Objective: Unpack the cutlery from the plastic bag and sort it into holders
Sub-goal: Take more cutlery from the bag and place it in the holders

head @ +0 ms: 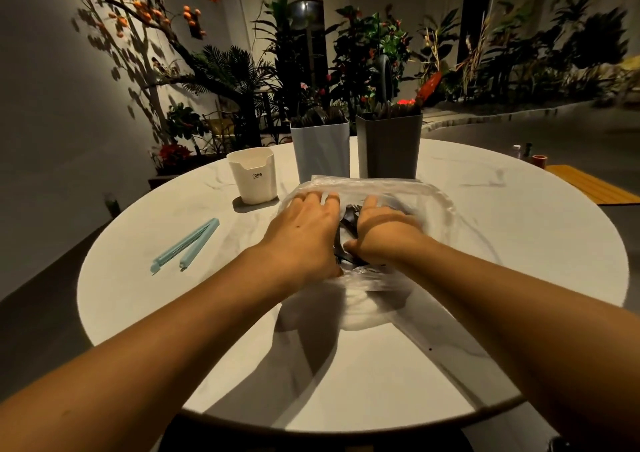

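Under both hands, at the middle of the round surface (519,244), lies the clear plastic bag (433,202) with dark cutlery (349,219) inside. Left hand (304,230) presses flat on the bag, fingers straight. Right hand (384,230) grips the cutlery through the opening. Beyond the hands stand 3 holders: white (252,178), light grey (320,150), dark grey (389,143). Left of the left hand lies a blue clip (187,245).

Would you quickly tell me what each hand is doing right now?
Left hand: open, fingers spread flat on the plastic bag.
Right hand: reaching into the bag at the dark cutlery; grip cannot be told.
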The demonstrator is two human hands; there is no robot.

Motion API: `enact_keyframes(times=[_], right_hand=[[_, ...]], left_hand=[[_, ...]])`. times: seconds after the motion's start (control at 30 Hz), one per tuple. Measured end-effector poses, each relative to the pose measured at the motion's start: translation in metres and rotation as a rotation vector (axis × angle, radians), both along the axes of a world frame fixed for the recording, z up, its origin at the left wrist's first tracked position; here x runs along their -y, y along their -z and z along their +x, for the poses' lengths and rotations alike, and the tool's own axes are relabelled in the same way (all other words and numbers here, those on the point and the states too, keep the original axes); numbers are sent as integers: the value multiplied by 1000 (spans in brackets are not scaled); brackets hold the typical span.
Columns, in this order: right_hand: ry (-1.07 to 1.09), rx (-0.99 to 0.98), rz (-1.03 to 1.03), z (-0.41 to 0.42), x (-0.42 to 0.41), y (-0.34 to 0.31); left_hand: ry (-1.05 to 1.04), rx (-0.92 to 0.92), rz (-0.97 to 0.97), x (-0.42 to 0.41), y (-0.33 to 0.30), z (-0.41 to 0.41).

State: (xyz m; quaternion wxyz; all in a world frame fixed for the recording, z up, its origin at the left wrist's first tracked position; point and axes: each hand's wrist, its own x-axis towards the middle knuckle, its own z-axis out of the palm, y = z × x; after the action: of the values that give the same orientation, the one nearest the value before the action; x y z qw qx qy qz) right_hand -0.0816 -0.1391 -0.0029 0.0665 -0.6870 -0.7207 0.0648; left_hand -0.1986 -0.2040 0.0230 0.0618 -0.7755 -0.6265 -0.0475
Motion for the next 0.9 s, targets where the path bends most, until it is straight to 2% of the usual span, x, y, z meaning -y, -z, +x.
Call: enact_keyframes(times=[0.23,0.53,0.7,0.9], right_hand=[[-135,83,-109,5,1,-12],[-153,-130,-151,28,11,-30],[-155,-149,-185,35,9,-24],[-170,67,-124,38,7,-12]], left_hand=[[-11,23,14,-5,-2,-3],[-2,43,42,-3,-2,4],[2,25,41,-1,-3,11],[11,18,45,-1,-1,16]])
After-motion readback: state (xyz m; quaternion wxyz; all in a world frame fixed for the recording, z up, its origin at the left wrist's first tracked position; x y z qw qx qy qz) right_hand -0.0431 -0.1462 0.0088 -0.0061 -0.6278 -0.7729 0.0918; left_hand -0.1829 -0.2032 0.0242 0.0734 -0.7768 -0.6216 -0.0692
